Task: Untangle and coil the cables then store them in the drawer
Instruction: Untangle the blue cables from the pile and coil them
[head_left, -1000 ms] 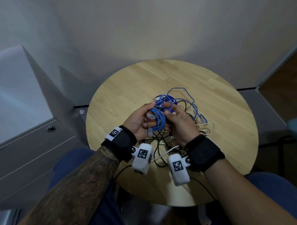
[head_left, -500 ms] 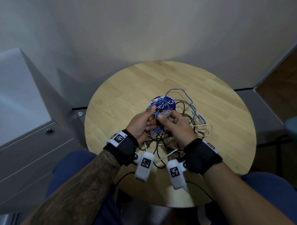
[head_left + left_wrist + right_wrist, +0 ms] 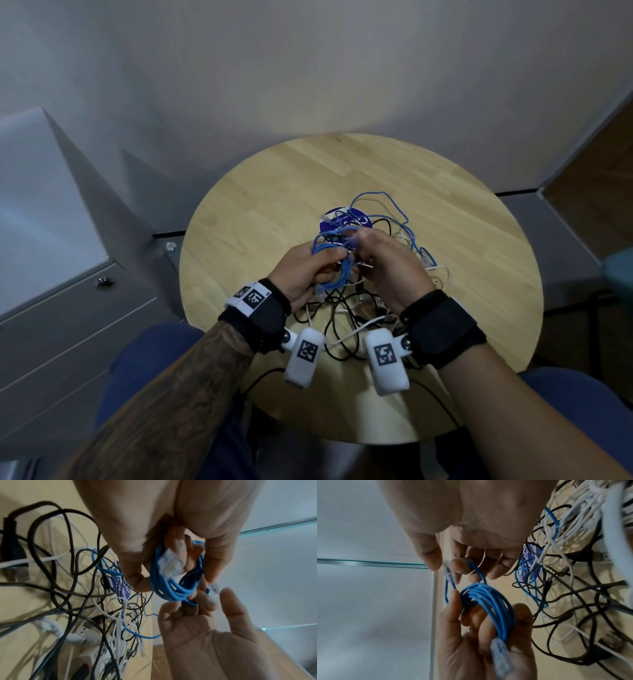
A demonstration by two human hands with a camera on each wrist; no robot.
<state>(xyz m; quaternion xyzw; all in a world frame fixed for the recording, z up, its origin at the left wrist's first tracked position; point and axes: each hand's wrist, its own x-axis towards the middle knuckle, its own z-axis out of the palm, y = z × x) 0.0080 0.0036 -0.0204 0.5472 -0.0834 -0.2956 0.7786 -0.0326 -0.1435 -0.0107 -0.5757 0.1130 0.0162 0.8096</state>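
A coiled blue network cable [image 3: 337, 275] is held above the round wooden table [image 3: 260, 212]. My left hand [image 3: 327, 262] grips the coil [image 3: 173, 588], fingers curled through its loops, with one clear plug [image 3: 169, 563] lying against the palm. My right hand [image 3: 356, 246] pinches the cable's other plug end [image 3: 448, 572] between thumb and forefinger, just beside the coil [image 3: 488, 601]. Under the hands lies a tangle of black and white cables [image 3: 346, 322]. A second, loose blue cable [image 3: 406, 222] loops through the tangle.
A round purple sticker [image 3: 346, 222] lies on the table beyond the hands. A grey drawer cabinet [image 3: 68, 335] with a lock [image 3: 104, 282] stands at the left, its drawers closed. A grey wall is behind the table. My knees are under the near edge.
My right hand has taken the free plug end of the blue cable and brought it up over the top of the coil. The left hand keeps its hold on the coil.
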